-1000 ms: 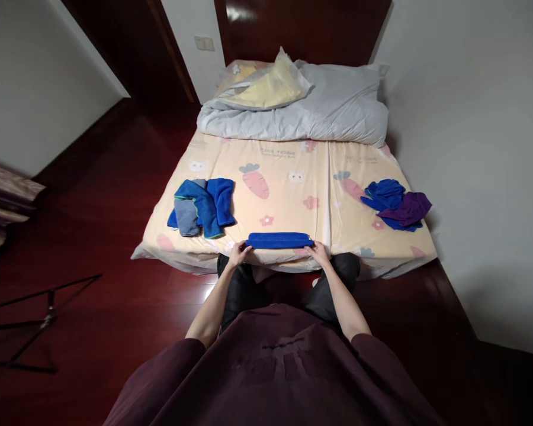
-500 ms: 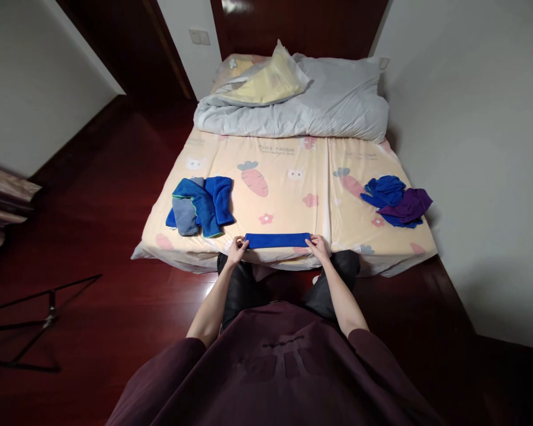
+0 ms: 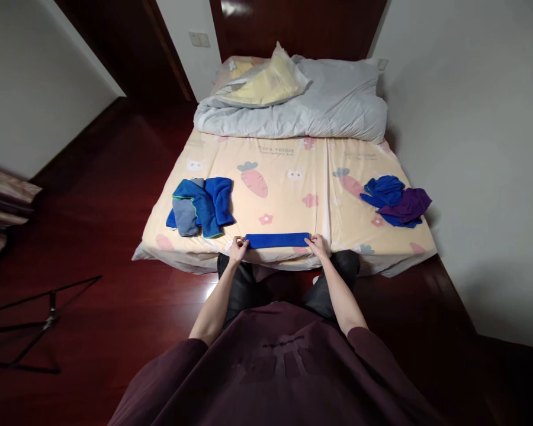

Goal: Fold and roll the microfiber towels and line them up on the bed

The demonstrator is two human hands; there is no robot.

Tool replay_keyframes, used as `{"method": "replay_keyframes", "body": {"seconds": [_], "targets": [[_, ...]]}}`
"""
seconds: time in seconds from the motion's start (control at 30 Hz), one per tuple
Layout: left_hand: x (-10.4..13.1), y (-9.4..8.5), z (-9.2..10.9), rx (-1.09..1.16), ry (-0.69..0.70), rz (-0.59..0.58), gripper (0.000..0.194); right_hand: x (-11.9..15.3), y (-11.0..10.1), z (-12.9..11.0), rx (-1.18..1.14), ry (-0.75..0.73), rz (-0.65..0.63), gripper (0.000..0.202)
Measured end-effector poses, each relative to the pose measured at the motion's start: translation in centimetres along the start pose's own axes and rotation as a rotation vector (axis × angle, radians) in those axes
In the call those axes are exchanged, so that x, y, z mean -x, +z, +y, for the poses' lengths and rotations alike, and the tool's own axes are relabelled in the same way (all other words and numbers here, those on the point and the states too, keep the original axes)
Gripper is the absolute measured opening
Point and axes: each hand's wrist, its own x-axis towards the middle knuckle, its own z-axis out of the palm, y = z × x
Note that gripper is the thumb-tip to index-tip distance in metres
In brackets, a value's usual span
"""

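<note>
A blue towel [image 3: 278, 240], folded into a long narrow strip, lies across the near edge of the bed. Its left end is pinched between the thumb and fingers of my left hand [image 3: 238, 249]. My right hand [image 3: 317, 245] pinches the right end the same way. To the left lies a loose group of blue and grey towels [image 3: 202, 207], overlapping, one with a green edge. At the right is a crumpled heap of blue cloths [image 3: 384, 190] with a purple cloth [image 3: 406, 205] among them.
The bed [image 3: 288, 195] has a cream sheet printed with carrots and flowers. A grey quilt [image 3: 342, 94] and a pale yellow pillow [image 3: 270, 83] lie at its head. Black stand legs [image 3: 48, 322] rest on the dark red floor at left. A wall runs along the right.
</note>
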Motion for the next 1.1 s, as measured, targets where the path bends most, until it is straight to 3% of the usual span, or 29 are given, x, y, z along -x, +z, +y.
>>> {"method": "replay_keyframes", "body": {"seconds": [0.2, 0.27, 0.37, 0.4, 0.47, 0.53, 0.67, 0.8, 0.97, 1.1], "targets": [[0.1, 0.4, 1.4, -0.075, -0.04, 0.067, 0.024, -0.5, -0.2, -1.6, 0.291, 0.06, -0.029, 0.022], [0.7, -0.1, 1.3, -0.079, -0.024, 0.154, 0.024, -0.5, -0.8, -2.3, 0.422, -0.021, 0.013, 0.027], [3.2, -1.1, 0.1, -0.032, -0.112, 0.24, 0.024, -0.3, -1.4, -3.4, 0.576, -0.31, 0.028, 0.044], [4.4, -1.2, -0.3, 0.014, -0.175, 0.189, 0.026, -0.2, -1.3, -3.7, 0.602, -0.418, -0.009, 0.046], [6.9, -0.4, -0.6, 0.177, -0.296, -0.041, 0.033, 0.2, -0.5, -4.1, 0.632, -0.57, -0.099, 0.044], [8.8, 1.6, 0.0, 0.442, -0.373, -0.27, 0.042, 0.7, 1.0, -4.2, 0.665, -0.607, -0.159, 0.045], [9.2, 6.6, 3.4, 0.915, -0.408, -0.36, 0.044, 1.6, 3.4, -3.4, 0.724, -0.556, -0.171, 0.051], [6.6, 9.3, 6.4, 1.097, -0.483, -0.242, 0.034, 1.3, 3.3, -2.8, 0.747, -0.54, -0.209, 0.055], [4.7, 10.1, 6.9, 1.28, -0.448, -0.017, 0.047, 0.9, 2.7, -2.7, 0.789, -0.552, -0.223, 0.059], [3.6, 10.5, 7.7, 1.386, -0.444, 0.071, 0.035, 1.3, 2.9, -2.9, 0.829, -0.547, -0.238, 0.061]]}}
